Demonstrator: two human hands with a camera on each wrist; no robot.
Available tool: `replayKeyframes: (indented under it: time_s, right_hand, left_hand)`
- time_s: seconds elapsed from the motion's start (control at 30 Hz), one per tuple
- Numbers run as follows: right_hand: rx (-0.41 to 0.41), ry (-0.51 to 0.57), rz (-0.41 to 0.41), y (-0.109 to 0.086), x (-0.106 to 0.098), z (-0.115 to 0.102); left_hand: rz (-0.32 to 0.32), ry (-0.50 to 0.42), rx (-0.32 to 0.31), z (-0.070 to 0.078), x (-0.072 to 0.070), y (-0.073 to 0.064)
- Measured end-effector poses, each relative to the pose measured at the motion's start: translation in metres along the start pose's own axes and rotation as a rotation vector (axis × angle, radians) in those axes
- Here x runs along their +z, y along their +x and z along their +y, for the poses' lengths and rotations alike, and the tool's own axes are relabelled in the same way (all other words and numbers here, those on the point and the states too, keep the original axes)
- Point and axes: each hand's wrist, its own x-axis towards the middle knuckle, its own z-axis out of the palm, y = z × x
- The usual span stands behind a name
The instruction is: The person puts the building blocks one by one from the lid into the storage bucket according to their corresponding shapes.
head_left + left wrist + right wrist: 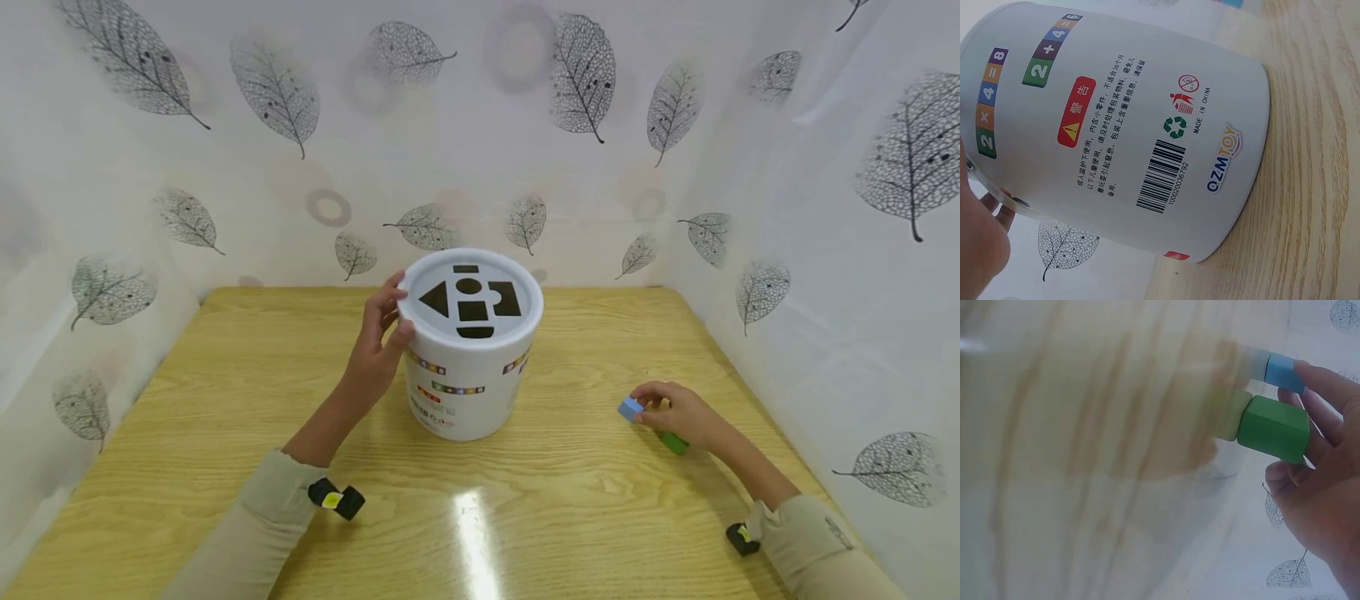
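A white toy bucket (468,392) stands upright on the table, its lid (420,279) pierced by dark shaped holes. My left hand (378,342) grips the bucket's upper left rim; the left wrist view shows part of that hand (982,244) beside the printed side wall. At the right, my right hand (678,412) pinches a small blue block (630,408) at the tabletop. Close under the same hand lies a green block (673,442). In the right wrist view, the blue block (1283,373) is at the fingertips and the green block (1274,429) sits nearer the camera.
The wooden table (570,508) has a glossy top that reflects light and the blocks. Behind and on both sides hang pale sheets (465,167) printed with dark leaves. Black straps (336,498) with yellow marks are at both wrists.
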Motion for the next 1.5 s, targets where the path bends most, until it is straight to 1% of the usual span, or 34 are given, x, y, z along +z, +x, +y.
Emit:
replayKeyframes:
  time_s: [0.17, 0.43, 0.57, 0.73, 0.93, 1.07, 1.3, 1.5]
  right_hand:
    - [-0.023, -0.012, 0.017, 0.0, 0.0, -0.001]
    - [-0.059, -0.018, 0.051, 0.002, 0.002, -0.007]
    - [-0.06, 0.004, 0.062, 0.005, 0.0, -0.016]
    - [-0.079, 0.001, 0.078, 0.01, -0.008, -0.037]
    - [-0.101, 0.01, 0.117, 0.02, -0.018, -0.062]
    - [-0.114, 0.022, 0.151, 0.027, -0.026, -0.081]
    - [-0.158, 0.055, 0.217, 0.043, -0.045, -0.12]
    - [-0.204, 0.093, 0.281, 0.062, -0.058, -0.157]
  left_hand:
    - [0.003, -0.005, 0.008, 0.0, -0.001, 0.0]
    - [0.003, -0.003, 0.001, -0.001, -0.001, -0.002]
    - [0.004, 0.001, 0.007, -0.001, -0.001, -0.001]
    - [0.0, -0.001, 0.01, -0.001, -0.001, -0.001]
    - [0.002, -0.009, 0.004, -0.002, 0.0, -0.002]
    - [0.0, -0.007, 0.011, -0.003, 0.0, -0.002]
    - [-0.001, 0.008, 0.021, -0.002, 0.0, -0.001]
    - [-0.002, 0.01, 0.031, -0.002, 0.0, 0.0]
